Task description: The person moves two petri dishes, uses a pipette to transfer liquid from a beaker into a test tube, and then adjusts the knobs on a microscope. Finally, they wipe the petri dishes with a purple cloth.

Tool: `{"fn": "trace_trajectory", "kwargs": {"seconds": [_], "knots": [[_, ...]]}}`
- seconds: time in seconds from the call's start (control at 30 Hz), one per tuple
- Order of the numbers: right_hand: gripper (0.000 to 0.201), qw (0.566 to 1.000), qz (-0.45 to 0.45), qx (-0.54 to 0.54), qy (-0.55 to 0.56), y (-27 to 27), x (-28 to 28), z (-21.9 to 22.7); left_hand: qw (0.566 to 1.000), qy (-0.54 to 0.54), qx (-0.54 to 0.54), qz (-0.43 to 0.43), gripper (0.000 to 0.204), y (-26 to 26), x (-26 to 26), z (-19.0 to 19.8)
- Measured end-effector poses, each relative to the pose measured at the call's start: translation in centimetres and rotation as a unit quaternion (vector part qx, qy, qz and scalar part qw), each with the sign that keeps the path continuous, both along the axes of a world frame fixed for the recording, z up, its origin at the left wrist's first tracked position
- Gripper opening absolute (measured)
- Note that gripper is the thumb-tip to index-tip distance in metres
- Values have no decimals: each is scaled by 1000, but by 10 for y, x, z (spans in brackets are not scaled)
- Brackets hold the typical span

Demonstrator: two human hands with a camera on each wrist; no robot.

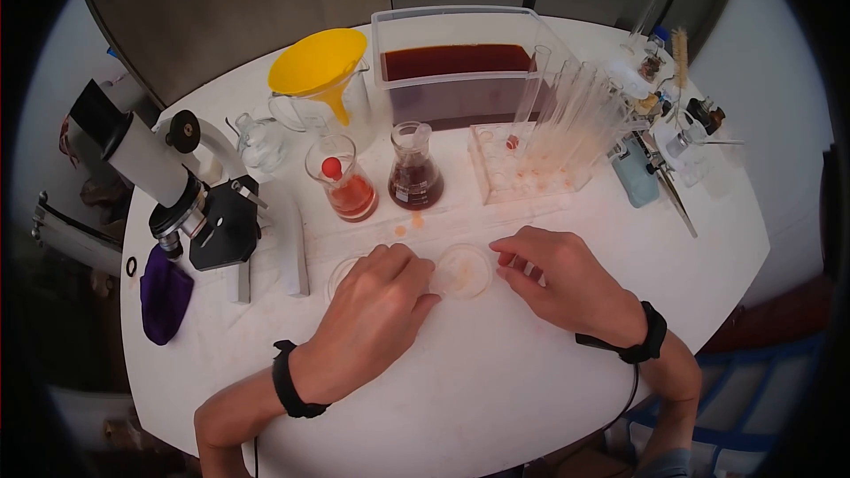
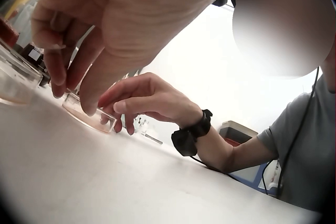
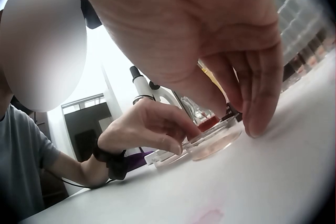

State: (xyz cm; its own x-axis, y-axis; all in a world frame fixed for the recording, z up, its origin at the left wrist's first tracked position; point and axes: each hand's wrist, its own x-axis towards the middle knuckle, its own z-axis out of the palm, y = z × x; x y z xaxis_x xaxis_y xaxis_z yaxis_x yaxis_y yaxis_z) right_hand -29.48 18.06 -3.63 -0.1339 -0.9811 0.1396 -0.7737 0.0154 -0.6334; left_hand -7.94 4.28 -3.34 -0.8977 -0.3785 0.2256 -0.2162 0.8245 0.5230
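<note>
A clear petri dish (image 1: 465, 271) with faint orange residue lies on the white table between the hands. My left hand (image 1: 381, 301) pinches its left rim, thumb in front and fingertips behind, as the left wrist view shows the thumb over the dish wall (image 2: 100, 122). A second clear dish (image 1: 335, 280) lies left of it, partly hidden behind the left hand. My right hand (image 1: 567, 281) hovers at the right side of the first dish, fingers loosely bent with nothing between them. In the right wrist view its fingertips (image 3: 257, 127) come down close by the dish rim.
Behind stand a beaker with red liquid (image 1: 354, 202), a conical flask with dark liquid (image 1: 416, 184), a test tube rack (image 1: 487, 186) and a plastic tub (image 1: 452, 80). A yellow funnel (image 1: 314, 62) tops a jug. At left stands a microscope (image 1: 159, 159) beside a purple cloth (image 1: 166, 296).
</note>
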Motion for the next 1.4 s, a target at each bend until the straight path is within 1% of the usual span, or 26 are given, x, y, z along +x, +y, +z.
{"fn": "trace_trajectory", "kwargs": {"seconds": [0.07,0.13,0.17,0.23,0.3,0.33,0.37,0.43,0.47,0.5,0.57,0.6,0.7,0.8,0.9,0.93,0.97,1.03,1.07,1.13,1.17,1.23,1.27,1.3,1.37,1.4], "knots": [[16,999,0,-29,-35,0,2,2,1000,9,-2,-10,25,0,-2,0],[19,999,-16,-28,-23,3,-1,5,999,-3,-39,-7,34,-2,0,1],[21,999,-24,-25,-25,5,-4,9,999,9,-42,-14,34,-1,0,4],[18,997,-58,-54,11,12,-18,24,1000,9,20,14,31,2,2,9],[13,959,-252,-130,-21,16,-36,40,999,24,25,9,32,4,7,12],[16,940,-288,-183,6,16,-49,40,999,29,30,8,33,4,8,14],[16,939,-287,-190,15,13,-58,43,999,40,26,6,33,4,9,16],[21,917,-309,-249,36,6,-70,50,997,40,60,-25,30,5,10,19],[24,925,-316,-209,-25,3,-72,55,997,40,60,-28,30,5,10,19],[24,924,-319,-208,-26,-1,-76,56,997,46,45,-31,31,5,9,17],[23,946,-276,-120,-123,-9,-83,54,998,51,30,-35,32,6,12,17],[23,945,-277,-121,-122,-9,-82,55,997,46,50,-36,29,7,13,19],[21,941,-293,-134,-102,-13,-82,63,995,55,73,-35,26,6,15,21],[18,919,-324,-209,-87,-10,-78,83,995,67,64,-34,27,5,18,21],[15,915,-304,-251,-89,0,-58,102,993,94,63,-38,30,2,15,21],[12,920,-261,-267,-120,2,-47,102,990,114,75,-40,31,1,15,22],[12,938,-226,-234,-117,2,-31,102,990,112,75,-30,31,2,15,23],[11,964,-149,-181,-122,0,3,98,975,177,130,-22,37,7,9,27],[11,971,-102,-162,-146,-4,16,91,976,175,129,-16,37,10,6,26],[11,973,-42,-149,-173,-16,40,75,965,237,112,11,43,12,3,22],[12,973,-22,-137,-187,-22,50,71,965,236,112,18,43,12,7,21],[13,976,9,-127,-178,-33,62,62,958,194,210,17,35,9,14,20],[15,978,34,-119,-167,-38,66,61,958,197,208,23,35,7,18,18],[15,978,41,-119,-166,-42,65,62,961,181,207,31,33,4,22,14],[20,976,-21,-121,-181,-50,60,68,963,170,203,48,32,-2,32,12],[23,979,-46,-161,-118,-58,54,72,960,156,225,55,32,-4,37,12]]}}
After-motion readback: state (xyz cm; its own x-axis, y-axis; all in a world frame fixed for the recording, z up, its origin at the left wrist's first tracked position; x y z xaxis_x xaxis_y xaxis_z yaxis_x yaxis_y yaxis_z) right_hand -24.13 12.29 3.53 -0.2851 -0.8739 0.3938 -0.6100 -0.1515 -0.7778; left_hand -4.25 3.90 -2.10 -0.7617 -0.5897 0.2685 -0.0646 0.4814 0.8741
